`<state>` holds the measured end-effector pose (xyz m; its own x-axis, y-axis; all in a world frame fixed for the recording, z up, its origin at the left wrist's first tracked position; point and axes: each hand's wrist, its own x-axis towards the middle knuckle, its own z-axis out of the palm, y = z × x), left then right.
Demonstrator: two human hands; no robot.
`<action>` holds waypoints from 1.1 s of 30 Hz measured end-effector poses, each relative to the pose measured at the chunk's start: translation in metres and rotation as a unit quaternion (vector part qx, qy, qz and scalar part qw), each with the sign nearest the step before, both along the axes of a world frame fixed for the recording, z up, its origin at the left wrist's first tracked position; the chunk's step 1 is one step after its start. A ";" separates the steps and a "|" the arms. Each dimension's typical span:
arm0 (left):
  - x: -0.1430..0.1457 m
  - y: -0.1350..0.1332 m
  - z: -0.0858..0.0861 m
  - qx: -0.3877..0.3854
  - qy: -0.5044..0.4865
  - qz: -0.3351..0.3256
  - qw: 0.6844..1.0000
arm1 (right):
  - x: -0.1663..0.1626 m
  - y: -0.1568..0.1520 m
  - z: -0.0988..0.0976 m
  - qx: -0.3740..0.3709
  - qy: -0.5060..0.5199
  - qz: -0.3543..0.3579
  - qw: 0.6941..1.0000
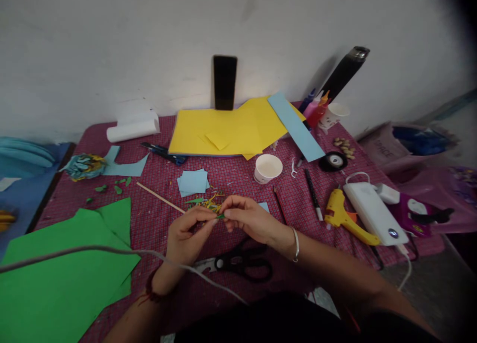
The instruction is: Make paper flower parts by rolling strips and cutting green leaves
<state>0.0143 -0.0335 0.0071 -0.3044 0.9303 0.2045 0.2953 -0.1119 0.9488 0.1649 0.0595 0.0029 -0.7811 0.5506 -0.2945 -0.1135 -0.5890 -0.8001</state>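
A small piece of green paper (221,216) is pinched between my two hands over the middle of the table. The fingertips of my left hand (189,234) are closed on its left end. My right hand (249,218) grips its other end with thumb and forefinger, and the fingers hide much of it. Just behind the hands lies a heap of yellow and green paper scraps (208,201). A thin wooden stick (160,196) points toward my left hand. Black-handled scissors (238,262) rest below the hands, and a stack of light-blue paper squares (193,182) sits beyond.
Green paper sheets (70,268) cover the left front; a grey cable (112,250) crosses over them. Yellow sheets (216,129) and a propped phone (224,82) are at the back. A paper cup (267,168), a yellow glue gun (345,216) and a white power bank (372,214) stand rightward.
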 end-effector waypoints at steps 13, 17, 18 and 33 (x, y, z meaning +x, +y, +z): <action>0.006 0.000 -0.012 -0.119 -0.256 0.002 0.959 | 0.002 -0.005 0.004 0.376 -0.084 -0.050 0.921; 0.009 0.001 -0.004 -0.135 -0.187 0.023 0.973 | 0.002 -0.005 0.002 0.413 -0.080 -0.069 0.905; 0.010 0.001 -0.002 -0.140 -0.170 0.033 0.975 | 0.002 -0.005 0.002 0.428 -0.077 -0.074 0.897; 0.008 -0.002 -0.010 -0.103 -0.061 0.025 0.992 | 0.003 -0.007 -0.003 0.509 -0.035 -0.074 0.857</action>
